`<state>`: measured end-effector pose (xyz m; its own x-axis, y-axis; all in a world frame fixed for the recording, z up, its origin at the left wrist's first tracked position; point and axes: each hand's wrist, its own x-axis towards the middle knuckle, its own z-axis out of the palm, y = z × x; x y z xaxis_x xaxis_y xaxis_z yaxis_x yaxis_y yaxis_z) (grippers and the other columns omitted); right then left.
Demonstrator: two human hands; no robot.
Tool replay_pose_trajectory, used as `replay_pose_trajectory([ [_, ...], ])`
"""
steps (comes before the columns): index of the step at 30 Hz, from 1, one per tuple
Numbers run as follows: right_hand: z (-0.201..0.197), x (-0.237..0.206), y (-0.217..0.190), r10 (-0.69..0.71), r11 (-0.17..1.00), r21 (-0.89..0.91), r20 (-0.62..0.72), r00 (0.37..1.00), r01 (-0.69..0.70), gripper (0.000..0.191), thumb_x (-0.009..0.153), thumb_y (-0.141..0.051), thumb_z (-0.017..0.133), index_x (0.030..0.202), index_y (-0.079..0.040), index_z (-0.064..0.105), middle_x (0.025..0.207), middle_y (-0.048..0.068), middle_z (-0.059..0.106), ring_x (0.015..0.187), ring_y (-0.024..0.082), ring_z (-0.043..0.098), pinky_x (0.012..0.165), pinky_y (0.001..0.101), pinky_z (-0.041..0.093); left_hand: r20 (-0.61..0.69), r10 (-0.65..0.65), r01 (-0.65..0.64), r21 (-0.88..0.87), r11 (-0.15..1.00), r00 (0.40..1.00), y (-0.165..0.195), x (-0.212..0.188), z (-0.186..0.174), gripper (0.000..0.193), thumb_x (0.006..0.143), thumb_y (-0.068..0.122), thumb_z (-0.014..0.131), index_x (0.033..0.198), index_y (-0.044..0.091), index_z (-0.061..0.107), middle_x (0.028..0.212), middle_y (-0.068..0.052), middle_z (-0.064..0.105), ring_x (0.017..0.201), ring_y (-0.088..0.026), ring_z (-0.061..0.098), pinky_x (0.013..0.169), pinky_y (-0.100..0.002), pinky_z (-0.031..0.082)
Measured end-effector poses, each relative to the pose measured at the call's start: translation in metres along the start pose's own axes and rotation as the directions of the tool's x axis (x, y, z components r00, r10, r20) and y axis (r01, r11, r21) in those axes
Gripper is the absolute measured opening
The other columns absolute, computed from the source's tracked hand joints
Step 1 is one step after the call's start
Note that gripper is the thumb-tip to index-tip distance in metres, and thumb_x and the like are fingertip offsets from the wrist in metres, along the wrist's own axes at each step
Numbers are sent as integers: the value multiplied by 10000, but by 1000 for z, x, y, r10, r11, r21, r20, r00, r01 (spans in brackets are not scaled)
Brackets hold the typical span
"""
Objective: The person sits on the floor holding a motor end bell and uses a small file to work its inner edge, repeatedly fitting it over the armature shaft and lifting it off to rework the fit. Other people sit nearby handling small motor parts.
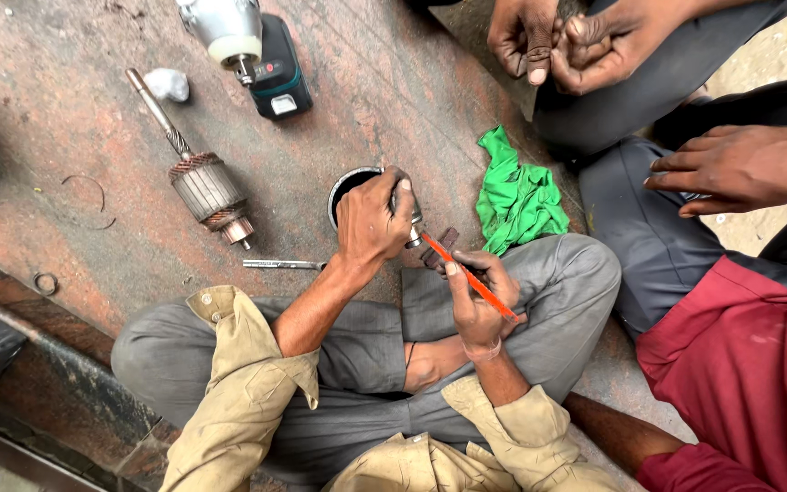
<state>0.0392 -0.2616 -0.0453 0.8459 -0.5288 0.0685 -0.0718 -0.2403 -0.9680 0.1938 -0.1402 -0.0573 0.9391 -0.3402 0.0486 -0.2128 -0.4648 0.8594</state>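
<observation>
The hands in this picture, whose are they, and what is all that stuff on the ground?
The camera sits on a person's head and looks down, so you see their own arms and crossed legs. Their left hand grips a round metal cylinder standing on the rusty metal floor. Their right hand holds a thin orange tool pointing at it. On the floor lie a copper-wound motor part with a long shaft, a small metal rod, a power drill and a green cloth. The other hands at the top right belong to people sitting nearby.
</observation>
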Motion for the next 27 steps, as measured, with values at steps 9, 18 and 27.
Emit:
replay_pose_trajectory([
  [9, 2, 3, 5, -43, 999, -10, 27, 999, 44, 85, 960, 5, 696, 1023, 42, 652, 891, 113, 735, 814, 162, 759, 731, 269, 602, 7, -58, 58, 22, 998, 998, -4, 3, 2, 268, 952, 290, 595, 935, 44, 702, 734, -139, 701, 634, -318, 700, 591, -440, 520],
  [18, 8, 12, -10, -326, 894, -286, 114, 938, 346, 129, 905, 65, 730, 999, 23, 651, 908, 150, 718, 791, 252, 730, 697, 321, 579, -31, -46, 47, 42, 998, 998, -7, 5, 3, 259, 909, 296, 625, 961, 73, 745, 753, -135, 710, 652, -318, 700, 599, -452, 519],
  [27, 13, 15, -19, -380, 848, -337, 148, 913, 408, 172, 849, 115, 703, 998, 32, 682, 883, 152, 718, 778, 273, 736, 694, 336, 582, -22, -76, 77, 64, 995, 997, -7, 7, 4, 276, 893, 314, 626, 919, 63, 737, 761, -142, 717, 644, -324, 696, 597, -459, 516],
])
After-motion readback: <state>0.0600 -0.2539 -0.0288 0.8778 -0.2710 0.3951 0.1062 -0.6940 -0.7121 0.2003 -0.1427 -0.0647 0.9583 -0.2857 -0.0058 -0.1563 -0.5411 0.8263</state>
